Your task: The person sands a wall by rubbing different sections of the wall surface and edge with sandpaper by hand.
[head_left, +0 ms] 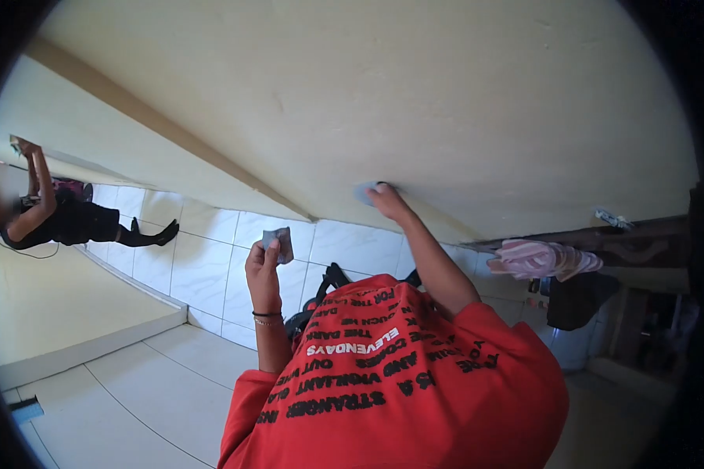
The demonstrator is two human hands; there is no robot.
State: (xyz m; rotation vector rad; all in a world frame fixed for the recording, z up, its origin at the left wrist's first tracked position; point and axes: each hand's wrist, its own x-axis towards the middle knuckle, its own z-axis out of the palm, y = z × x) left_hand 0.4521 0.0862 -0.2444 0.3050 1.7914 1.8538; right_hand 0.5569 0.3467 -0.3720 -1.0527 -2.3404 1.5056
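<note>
My left hand [263,270] pinches a small flat grey-brown piece [285,245] between thumb and fingers, held up over the tiled floor. Against the pale wall [461,117], my right hand [386,200] grips a flat grey-blue pad [364,192], which lies on the wall's surface. What the piece and the pad are made of cannot be made out. Dark bands circle my left wrist. The front of a red shirt [414,391] with black and white lettering fills the bottom of the view.
At the far left another person [78,223] in dark clothes reaches up to the wall with something small in hand. A striped cloth [544,258] and a dark cloth [579,301] hang at the right. A wall ledge [164,137] runs diagonally; a low ledge [94,336] borders the tiles [203,254].
</note>
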